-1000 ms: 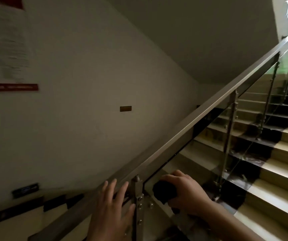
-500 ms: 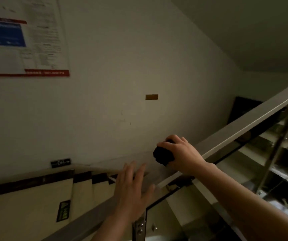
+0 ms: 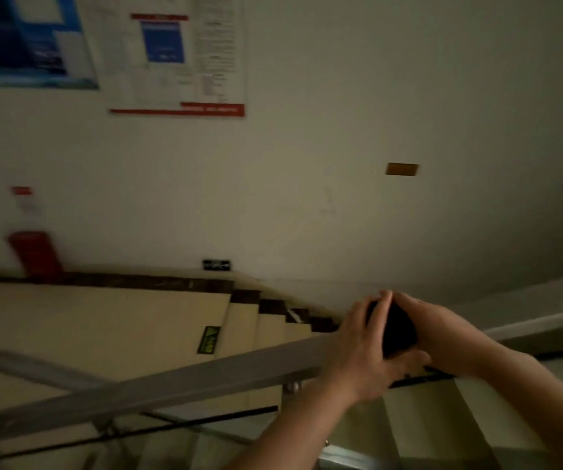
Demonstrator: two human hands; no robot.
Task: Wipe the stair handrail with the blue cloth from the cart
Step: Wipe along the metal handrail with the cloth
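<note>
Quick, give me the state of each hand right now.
Left hand: closed around the dark wadded cloth, over the handrail.
Right hand: also closed on the cloth, from the other side.

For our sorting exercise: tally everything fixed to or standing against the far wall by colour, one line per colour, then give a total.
Blue and white: 1, the poster
White with red trim: 1, the notice board
Red: 2, the small label and the box
Brown: 1, the plaque
Black: 1, the sign
Total: 6
</note>
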